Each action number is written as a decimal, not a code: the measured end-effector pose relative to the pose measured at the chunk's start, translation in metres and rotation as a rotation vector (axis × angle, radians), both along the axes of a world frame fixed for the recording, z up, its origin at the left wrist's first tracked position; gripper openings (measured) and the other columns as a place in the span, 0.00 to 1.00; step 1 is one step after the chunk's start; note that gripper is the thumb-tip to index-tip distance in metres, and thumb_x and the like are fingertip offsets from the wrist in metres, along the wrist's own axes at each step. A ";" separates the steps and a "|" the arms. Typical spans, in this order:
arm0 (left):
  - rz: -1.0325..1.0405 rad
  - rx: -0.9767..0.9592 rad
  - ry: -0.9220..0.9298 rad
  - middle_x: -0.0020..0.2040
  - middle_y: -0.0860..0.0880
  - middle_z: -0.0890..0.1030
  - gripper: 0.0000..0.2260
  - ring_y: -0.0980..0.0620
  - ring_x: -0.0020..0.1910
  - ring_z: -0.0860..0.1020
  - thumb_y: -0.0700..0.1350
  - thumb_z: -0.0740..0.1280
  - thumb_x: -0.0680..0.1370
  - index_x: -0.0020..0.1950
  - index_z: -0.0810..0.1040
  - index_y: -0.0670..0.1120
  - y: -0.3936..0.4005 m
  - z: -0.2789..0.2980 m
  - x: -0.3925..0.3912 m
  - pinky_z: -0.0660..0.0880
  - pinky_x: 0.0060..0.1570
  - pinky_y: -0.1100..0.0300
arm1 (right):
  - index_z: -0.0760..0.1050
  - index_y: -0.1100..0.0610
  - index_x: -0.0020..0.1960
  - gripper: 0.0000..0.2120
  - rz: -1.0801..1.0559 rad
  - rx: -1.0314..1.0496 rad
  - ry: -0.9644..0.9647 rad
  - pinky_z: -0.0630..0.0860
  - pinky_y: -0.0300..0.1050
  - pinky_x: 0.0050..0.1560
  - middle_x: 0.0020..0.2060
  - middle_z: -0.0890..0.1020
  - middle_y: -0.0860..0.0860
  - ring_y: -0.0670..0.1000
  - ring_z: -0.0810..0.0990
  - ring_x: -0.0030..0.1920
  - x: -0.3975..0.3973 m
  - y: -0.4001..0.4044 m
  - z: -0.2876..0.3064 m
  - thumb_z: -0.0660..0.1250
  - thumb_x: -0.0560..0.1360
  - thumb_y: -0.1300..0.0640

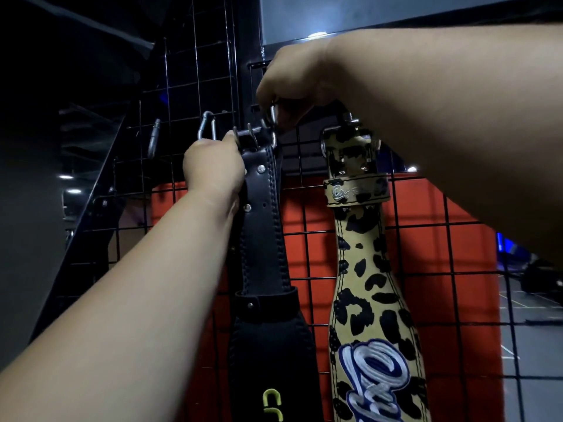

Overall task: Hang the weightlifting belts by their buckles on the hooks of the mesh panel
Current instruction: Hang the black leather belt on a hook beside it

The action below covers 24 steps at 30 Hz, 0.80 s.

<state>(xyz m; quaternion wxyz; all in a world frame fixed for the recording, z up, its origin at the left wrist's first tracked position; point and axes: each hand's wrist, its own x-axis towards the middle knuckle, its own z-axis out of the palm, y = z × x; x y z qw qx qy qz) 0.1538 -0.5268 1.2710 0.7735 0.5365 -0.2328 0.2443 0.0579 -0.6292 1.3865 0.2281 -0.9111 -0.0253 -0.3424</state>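
Black belt (265, 239) hanging vertical, buckle up, left hand (213, 166) gripping it, right hand (289, 83) pinching carabiner (272, 115)

Dim overall, lit from a pale ceiling glare (316, 35) at twelve o'clock. Near-black toward ten o'clock. Slightly soft, edges bowed.

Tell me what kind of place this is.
Probably a gym's storage corner. Two weightlifting belts, a black belt and a leopard belt, hang against a black mesh panel fitted with carabiners. Floor markings show dimly at far right.
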 end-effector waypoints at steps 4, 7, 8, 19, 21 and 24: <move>0.008 0.072 -0.019 0.34 0.48 0.80 0.14 0.53 0.30 0.82 0.52 0.72 0.81 0.41 0.77 0.46 0.000 0.000 0.001 0.82 0.40 0.58 | 0.77 0.60 0.45 0.05 -0.017 -0.033 0.057 0.86 0.48 0.42 0.35 0.82 0.55 0.51 0.82 0.31 0.000 -0.003 0.005 0.65 0.79 0.66; 0.023 0.092 -0.039 0.39 0.46 0.83 0.15 0.43 0.41 0.84 0.55 0.72 0.79 0.43 0.80 0.45 -0.001 0.002 0.000 0.84 0.52 0.45 | 0.77 0.60 0.46 0.04 -0.024 -0.036 0.060 0.84 0.43 0.36 0.39 0.82 0.56 0.49 0.81 0.31 0.003 -0.004 0.007 0.66 0.80 0.64; 0.034 0.103 -0.036 0.41 0.47 0.84 0.15 0.43 0.43 0.83 0.55 0.71 0.80 0.46 0.82 0.43 -0.001 0.002 -0.001 0.84 0.51 0.47 | 0.77 0.60 0.48 0.03 -0.024 -0.029 0.051 0.83 0.43 0.35 0.40 0.81 0.56 0.49 0.80 0.31 0.004 -0.005 0.007 0.66 0.80 0.64; 0.200 0.118 -0.189 0.35 0.43 0.84 0.21 0.41 0.39 0.84 0.58 0.68 0.80 0.31 0.77 0.48 -0.010 -0.008 -0.008 0.83 0.49 0.43 | 0.78 0.56 0.53 0.07 0.000 -0.060 0.066 0.80 0.38 0.31 0.51 0.85 0.52 0.47 0.80 0.37 0.003 -0.011 0.007 0.64 0.83 0.65; 0.199 0.151 -0.214 0.28 0.52 0.80 0.22 0.47 0.34 0.79 0.58 0.67 0.81 0.32 0.77 0.47 -0.012 -0.007 -0.008 0.81 0.47 0.48 | 0.78 0.55 0.53 0.07 0.003 -0.057 0.067 0.80 0.38 0.31 0.50 0.85 0.53 0.47 0.80 0.37 0.002 -0.011 0.006 0.64 0.82 0.65; 0.164 0.186 -0.216 0.26 0.54 0.78 0.23 0.50 0.32 0.77 0.59 0.66 0.82 0.34 0.80 0.44 -0.015 -0.007 -0.012 0.79 0.43 0.51 | 0.77 0.56 0.52 0.07 0.021 -0.041 0.058 0.78 0.37 0.28 0.33 0.83 0.50 0.45 0.78 0.29 -0.002 -0.010 0.004 0.63 0.82 0.67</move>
